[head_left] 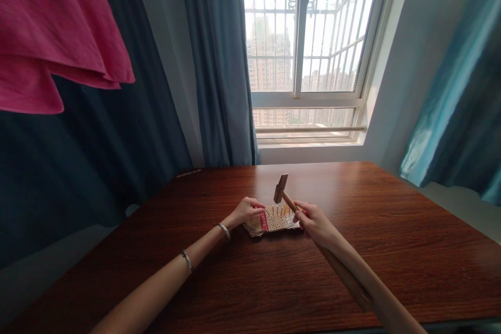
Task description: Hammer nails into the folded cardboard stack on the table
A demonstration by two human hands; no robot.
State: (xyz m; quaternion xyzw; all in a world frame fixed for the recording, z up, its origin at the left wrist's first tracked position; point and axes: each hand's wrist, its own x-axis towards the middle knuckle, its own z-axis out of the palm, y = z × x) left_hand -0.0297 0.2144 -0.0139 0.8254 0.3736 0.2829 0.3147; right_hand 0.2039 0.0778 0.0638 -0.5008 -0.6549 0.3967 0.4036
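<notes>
My right hand (313, 222) is wrapped round the wooden handle of a hammer (287, 199). Its head is raised above a flat, pale, dark-spotted block (277, 223) with a red band across its left part. The long handle runs back beneath my right forearm. Several nails (277, 210) stand in a row along the block's far side. At the left end of that row, my left hand (247, 210) has thumb and fingers pinched on a thin nail (267, 212), which leans a little. The hammer head is apart from the nails.
The block lies on a brown wooden table (219, 282). A small dark thing (205, 194) lies toward the far left, and a thin strip (188, 173) is at the back left edge. Blue curtains (219, 62) and a barred window stand behind; a pink cloth (58, 26) hangs upper left.
</notes>
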